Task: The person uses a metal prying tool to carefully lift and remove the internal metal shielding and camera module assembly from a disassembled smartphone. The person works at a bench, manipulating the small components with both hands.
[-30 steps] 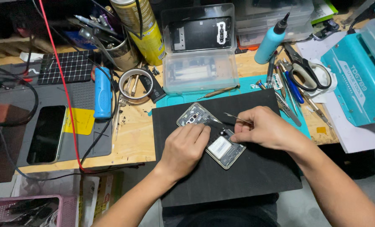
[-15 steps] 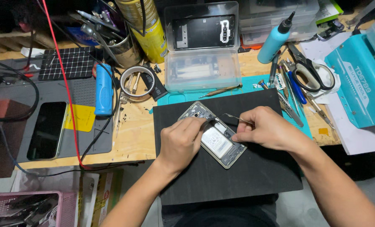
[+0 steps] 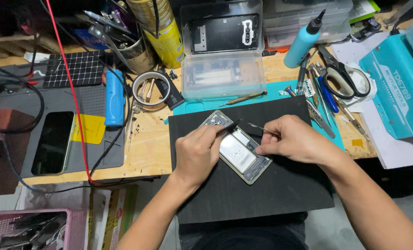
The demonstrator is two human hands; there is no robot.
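Observation:
An opened phone (image 3: pixel 238 150) with its back cover off lies tilted on a black work mat (image 3: pixel 262 194), its silver battery and circuit board showing. My left hand (image 3: pixel 199 150) rests on the phone's left side and grips a thin black pry tool (image 3: pixel 231 124) whose tip points at the upper board. My right hand (image 3: pixel 292 139) sits at the phone's right edge and pinches fine metal tweezers (image 3: pixel 262 128) that point left above the phone.
A clear plastic box (image 3: pixel 222 69) with a black back cover stands behind the mat. Scissors (image 3: pixel 338 71), screwdrivers, a blue glue bottle (image 3: pixel 303 41), a tape roll (image 3: pixel 149 88), a second phone (image 3: pixel 53 141) on a grey mat and a teal machine (image 3: pixel 396 88) surround the area.
My left hand has shifted onto the phone's left side with the black tool raised toward the board. The right hand has stayed by the phone's right edge with the tweezers.

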